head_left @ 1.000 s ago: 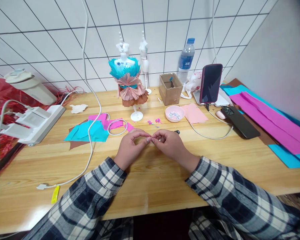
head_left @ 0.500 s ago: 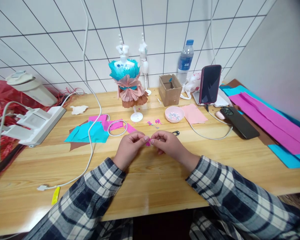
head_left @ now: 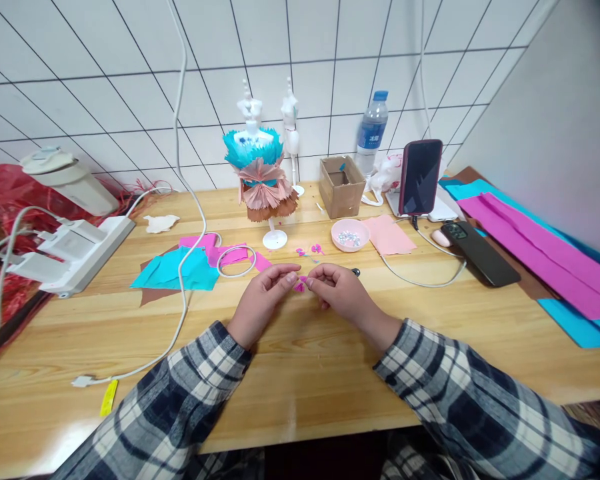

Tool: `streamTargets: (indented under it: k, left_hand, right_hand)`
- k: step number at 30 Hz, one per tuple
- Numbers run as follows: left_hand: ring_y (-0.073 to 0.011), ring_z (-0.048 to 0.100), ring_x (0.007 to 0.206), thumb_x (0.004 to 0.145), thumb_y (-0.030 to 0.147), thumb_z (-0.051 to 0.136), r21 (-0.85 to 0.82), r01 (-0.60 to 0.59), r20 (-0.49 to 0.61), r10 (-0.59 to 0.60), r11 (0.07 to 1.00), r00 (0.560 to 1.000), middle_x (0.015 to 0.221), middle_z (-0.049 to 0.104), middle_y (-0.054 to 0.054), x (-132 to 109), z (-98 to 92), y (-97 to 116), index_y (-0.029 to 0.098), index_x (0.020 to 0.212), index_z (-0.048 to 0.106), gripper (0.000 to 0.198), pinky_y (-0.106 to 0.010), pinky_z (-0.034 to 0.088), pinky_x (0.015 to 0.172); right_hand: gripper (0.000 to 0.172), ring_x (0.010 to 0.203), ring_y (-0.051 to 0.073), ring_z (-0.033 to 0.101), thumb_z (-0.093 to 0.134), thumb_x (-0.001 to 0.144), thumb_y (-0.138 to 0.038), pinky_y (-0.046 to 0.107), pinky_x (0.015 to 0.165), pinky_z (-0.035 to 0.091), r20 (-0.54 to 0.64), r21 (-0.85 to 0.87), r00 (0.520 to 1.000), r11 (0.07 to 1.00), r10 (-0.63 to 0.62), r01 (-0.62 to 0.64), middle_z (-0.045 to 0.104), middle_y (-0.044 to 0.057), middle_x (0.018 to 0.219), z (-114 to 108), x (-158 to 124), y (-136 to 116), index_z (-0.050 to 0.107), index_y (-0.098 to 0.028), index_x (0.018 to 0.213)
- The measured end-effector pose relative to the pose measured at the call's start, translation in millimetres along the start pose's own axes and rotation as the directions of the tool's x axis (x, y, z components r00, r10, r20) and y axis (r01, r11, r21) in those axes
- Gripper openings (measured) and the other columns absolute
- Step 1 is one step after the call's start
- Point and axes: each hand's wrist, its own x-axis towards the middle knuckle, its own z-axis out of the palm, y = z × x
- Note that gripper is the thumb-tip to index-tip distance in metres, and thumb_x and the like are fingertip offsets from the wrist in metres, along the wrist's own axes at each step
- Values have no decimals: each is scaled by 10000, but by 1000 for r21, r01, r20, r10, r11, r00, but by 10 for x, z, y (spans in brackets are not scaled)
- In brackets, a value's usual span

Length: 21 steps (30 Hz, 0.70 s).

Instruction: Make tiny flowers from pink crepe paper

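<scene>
A small magenta paper piece (head_left: pixel 301 285) shows between my two hands above the wooden table. My right hand (head_left: pixel 339 291) pinches its right side between thumb and fingertips. On its other side my left hand (head_left: pixel 264 297) has thumb and fingers pressed together at its edge; what they hold, if anything, is too small to make out. Just beyond my hands lie small magenta paper bits (head_left: pixel 317 249). A pink bowl (head_left: pixel 350 235) of small shiny pieces stands behind my right hand. A dress form (head_left: pixel 260 167) wears turquoise, pink and brown paper ruffles.
Turquoise paper (head_left: pixel 185 268) and a white cable (head_left: pixel 182 293) lie left. Behind are a cardboard box (head_left: pixel 341 192), a water bottle (head_left: pixel 372 130) and an upright phone (head_left: pixel 421 177). A dark phone (head_left: pixel 480 255) and magenta sheets (head_left: pixel 540 253) lie right. A power strip (head_left: pixel 75 260) sits far left.
My left thumb has drawn slightly back from the magenta piece, so more of it shows. The view has tilted slightly, and the objects on the table appear a little lower.
</scene>
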Motion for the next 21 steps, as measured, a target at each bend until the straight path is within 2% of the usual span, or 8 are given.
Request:
streamTargets:
  k: [3, 8, 11, 13, 14, 17, 19, 21]
  left_hand:
    - [-189, 632, 830, 695, 399, 727, 81, 14, 77, -20, 997, 997, 917, 694, -65, 0, 12, -2, 156, 993, 648, 393, -311, 493, 765]
    - [-190, 615, 802, 765, 436, 640, 279, -82, 51, 71, 957, 996, 849, 694, -51, 19, -2, -12, 164, 793, 672, 275, -299, 476, 739]
    - [-191, 612, 783, 796, 431, 608, 376, -126, 72, 107, 918, 992, 806, 690, -47, 19, -28, 11, 176, 780, 690, 268, -302, 470, 745]
    - [-191, 612, 781, 810, 405, 598, 418, -170, 101, 140, 892, 985, 813, 688, -55, 15, -42, 21, 181, 781, 698, 247, -304, 468, 753]
    - [-191, 612, 784, 817, 390, 593, 438, -194, 118, 158, 878, 980, 818, 687, -59, 14, -48, 22, 182, 783, 701, 238, -304, 466, 757]
    - [-183, 611, 769, 839, 370, 571, 494, -252, 157, 199, 832, 967, 804, 681, -59, 15, -63, 15, 184, 787, 704, 234, -295, 461, 745]
    - [-180, 610, 768, 849, 367, 558, 529, -274, 161, 222, 803, 962, 794, 674, -55, 19, -74, 10, 188, 793, 702, 237, -291, 458, 735]
    - [-182, 608, 769, 847, 364, 562, 553, -280, 160, 230, 785, 960, 782, 669, -50, 21, -84, 13, 192, 786, 702, 231, -292, 456, 733]
  right_hand:
    - [214, 466, 71, 442, 631, 735, -379, 201, 433, 375, -33, 1, 998, 999, -49, 49, 561, -31, 632, -19, 18, 22, 592, -170, 759]
    - [221, 508, 83, 453, 614, 753, -385, 204, 460, 404, -66, -97, 996, 993, -67, 60, 571, -10, 663, -38, 34, 60, 599, -164, 762]
    - [278, 545, 84, 493, 602, 763, -350, 213, 481, 439, -78, -140, 993, 987, -91, 80, 620, 32, 868, -50, 12, 35, 607, -169, 974]
    - [379, 663, 109, 559, 595, 767, -297, 221, 530, 469, -56, -199, 978, 962, -200, 185, 617, 66, 1055, -65, -7, 10, 581, -196, 1132]
    - [375, 732, 127, 580, 592, 770, -272, 227, 565, 478, -32, -248, 963, 935, -267, 252, 621, 69, 1084, -75, -12, 1, 594, -207, 1139]
    - [172, 758, 150, 595, 594, 776, -242, 246, 636, 470, 29, -401, 934, 852, -357, 338, 685, 48, 890, -105, -5, 3, 694, -202, 910]
    - [114, 685, 138, 586, 600, 774, -240, 252, 644, 456, 34, -431, 951, 854, -306, 290, 692, 28, 782, -117, 13, 19, 701, -196, 803]
    - [107, 629, 122, 557, 618, 759, -254, 243, 616, 433, 41, -426, 970, 874, -239, 233, 680, 12, 733, -119, 29, 32, 699, -189, 785]
